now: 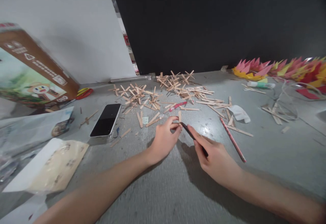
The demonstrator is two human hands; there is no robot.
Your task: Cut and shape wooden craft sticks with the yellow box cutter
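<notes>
My left hand point(164, 136) rests on the grey table point(163, 190) with thumb and fingers pinched on a short wooden stick point(179, 116) that stands out past the fingertips. My right hand point(212, 154) lies just to its right, closed round a thin dark tool point(189, 133) like a craft knife, whose tip meets the stick at my left fingertips. Beyond both hands lie piles of wooden sticks glued into crosses point(139, 96) and loose flat sticks point(201, 95).
A black phone point(106, 119) lies left of my hands. A printed cardboard box point(30, 74) and plastic bags point(43, 166) fill the left side. A red pencil point(233, 139) and crumpled paper point(239, 113) lie to the right. Coloured paper crowns point(282, 67) and a glue tube point(261, 85) sit at the back right.
</notes>
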